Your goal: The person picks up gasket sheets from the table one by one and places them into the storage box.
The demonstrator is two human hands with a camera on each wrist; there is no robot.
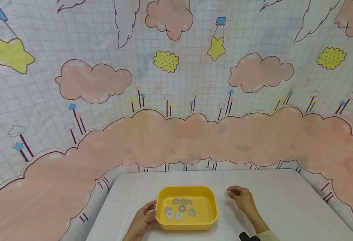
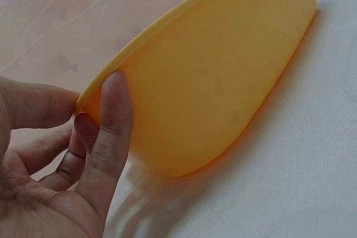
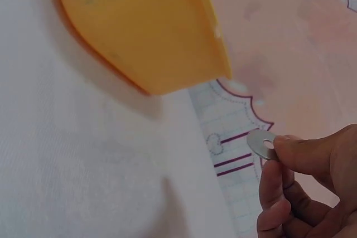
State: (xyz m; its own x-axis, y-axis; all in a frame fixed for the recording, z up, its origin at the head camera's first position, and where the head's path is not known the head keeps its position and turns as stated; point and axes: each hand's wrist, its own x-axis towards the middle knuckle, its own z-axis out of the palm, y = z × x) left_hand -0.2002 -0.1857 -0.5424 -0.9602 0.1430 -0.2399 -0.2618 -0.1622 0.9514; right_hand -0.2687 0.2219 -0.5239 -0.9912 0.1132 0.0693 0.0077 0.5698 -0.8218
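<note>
A yellow plastic tray (image 1: pixel 187 226) stands on the white table, with several flat metal washers (image 1: pixel 182 208) lying loose on its bottom. My left hand (image 1: pixel 144 217) grips the tray's left rim; in the left wrist view the thumb (image 2: pixel 114 110) presses the outer wall while other fingers reach the rim. To the right of the tray, my right hand (image 1: pixel 242 199) pinches one metal washer (image 3: pixel 261 144) by its edge between thumb and fingertips, above the table. The washer's central hole shows in the right wrist view.
The white tabletop (image 1: pixel 131 190) runs around the tray on all sides. Behind it hangs a patterned cloth (image 1: pixel 212 137) with clouds and stars. A black object (image 1: pixel 248 236) sits at the right wrist, by a light sleeve (image 1: pixel 267 235).
</note>
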